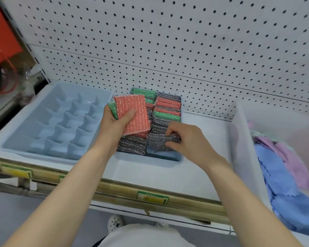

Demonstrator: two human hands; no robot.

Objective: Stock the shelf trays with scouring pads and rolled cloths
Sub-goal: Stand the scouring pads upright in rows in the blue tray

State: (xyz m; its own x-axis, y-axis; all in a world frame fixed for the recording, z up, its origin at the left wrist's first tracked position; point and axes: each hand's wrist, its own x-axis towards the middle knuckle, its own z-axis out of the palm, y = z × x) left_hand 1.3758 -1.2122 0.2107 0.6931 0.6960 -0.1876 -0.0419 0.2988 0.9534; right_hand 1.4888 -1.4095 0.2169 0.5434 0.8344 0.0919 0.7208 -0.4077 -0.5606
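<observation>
Frame centre: glittery orange rectangular scouring pad (132,116) gripped in left hand (114,122); grey sparkly pad (157,141) pinched by right hand (187,139) over packed blue plastic tray (168,160). Neighbouring pads could be dislodged if forced.

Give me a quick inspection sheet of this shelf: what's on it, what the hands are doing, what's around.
Surface: white shelf with a label rail along its front edge.
Job's things: pad tray nearly full of grey, red and green scouring pads; divided tray to its left, compartments holding nothing; blue and pink cloths loose at right, beyond a translucent divider.
Clutter: nothing seen.
Hands: left hand holds a red pad with a green pad behind it; right hand pinches a grey pad over the pad tray's near right part.
Cables: nothing seen; a red loop at far left is too blurred to identify.
Surroundings: white pegboard behind the shelf.
</observation>
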